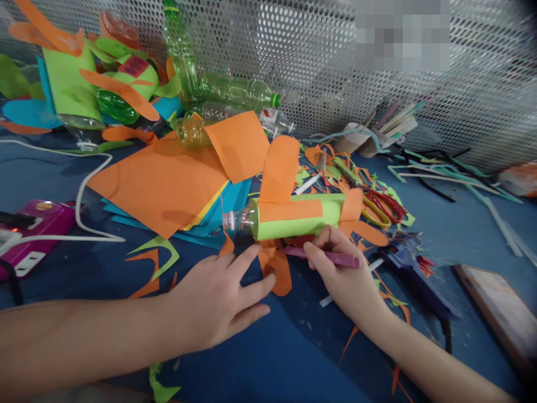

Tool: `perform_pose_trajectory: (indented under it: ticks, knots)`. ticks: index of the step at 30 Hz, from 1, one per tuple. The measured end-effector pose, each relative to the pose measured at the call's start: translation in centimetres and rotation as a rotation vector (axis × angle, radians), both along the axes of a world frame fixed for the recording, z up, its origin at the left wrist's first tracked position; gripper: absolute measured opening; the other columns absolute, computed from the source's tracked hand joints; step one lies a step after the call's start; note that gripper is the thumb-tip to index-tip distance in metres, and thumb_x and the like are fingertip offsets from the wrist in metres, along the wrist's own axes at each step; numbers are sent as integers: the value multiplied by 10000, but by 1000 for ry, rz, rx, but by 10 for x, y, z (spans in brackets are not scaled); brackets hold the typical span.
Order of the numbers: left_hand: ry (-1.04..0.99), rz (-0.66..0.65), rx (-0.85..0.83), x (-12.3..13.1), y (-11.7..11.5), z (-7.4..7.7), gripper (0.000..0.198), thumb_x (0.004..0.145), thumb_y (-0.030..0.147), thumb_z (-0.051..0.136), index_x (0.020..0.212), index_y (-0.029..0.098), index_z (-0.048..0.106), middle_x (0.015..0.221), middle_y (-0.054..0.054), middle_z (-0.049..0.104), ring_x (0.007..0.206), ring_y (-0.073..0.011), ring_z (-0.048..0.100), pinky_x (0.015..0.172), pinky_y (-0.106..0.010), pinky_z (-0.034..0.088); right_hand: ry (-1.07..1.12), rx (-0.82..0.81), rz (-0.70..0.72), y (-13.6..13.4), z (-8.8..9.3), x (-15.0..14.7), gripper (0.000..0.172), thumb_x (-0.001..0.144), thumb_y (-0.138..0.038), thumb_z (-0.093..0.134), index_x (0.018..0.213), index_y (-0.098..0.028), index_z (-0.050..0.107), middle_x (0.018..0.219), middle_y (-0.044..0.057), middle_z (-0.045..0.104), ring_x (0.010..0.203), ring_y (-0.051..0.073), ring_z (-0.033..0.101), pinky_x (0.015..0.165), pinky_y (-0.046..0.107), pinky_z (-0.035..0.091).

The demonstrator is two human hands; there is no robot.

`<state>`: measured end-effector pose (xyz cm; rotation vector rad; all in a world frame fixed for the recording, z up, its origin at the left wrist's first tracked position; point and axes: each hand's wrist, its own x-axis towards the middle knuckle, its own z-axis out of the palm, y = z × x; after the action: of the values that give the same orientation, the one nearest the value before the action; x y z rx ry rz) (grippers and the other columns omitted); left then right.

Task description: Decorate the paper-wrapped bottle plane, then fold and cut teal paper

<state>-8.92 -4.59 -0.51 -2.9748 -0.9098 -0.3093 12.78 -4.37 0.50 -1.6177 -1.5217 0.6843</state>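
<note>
A plastic bottle wrapped in green and orange paper (293, 215) lies on its side on the blue table (268, 364), its cap end to the left. My right hand (342, 268) is closed round a purple marker (331, 257), whose tip rests on an orange paper cut-out (277, 268) just in front of the bottle. My left hand (220, 294) lies open and flat on the table, its fingertips at the left edge of that cut-out.
Orange, blue and yellow paper sheets (168, 179) lie stacked behind. Red-handled scissors (384, 204) and a dark glue gun (413, 268) sit to the right. Decorated and bare bottles (235, 89) pile against a mesh wall. A pink power strip (33, 229) is at left, a tablet (499, 305) at right.
</note>
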Motion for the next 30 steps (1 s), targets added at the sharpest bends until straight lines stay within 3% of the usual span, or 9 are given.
perform_pose_trajectory:
  ticks: [30]
  knots:
    - [-2,-2,11,-1,0,-1,350,941,420,375,1209,293,559,1284,-179,472,821,-258,594,603,-389,516,-16,14,-17,0,-1,1,253,798,-263,538,607,-228,376,531,-54,416,505,109,367,491,238,325]
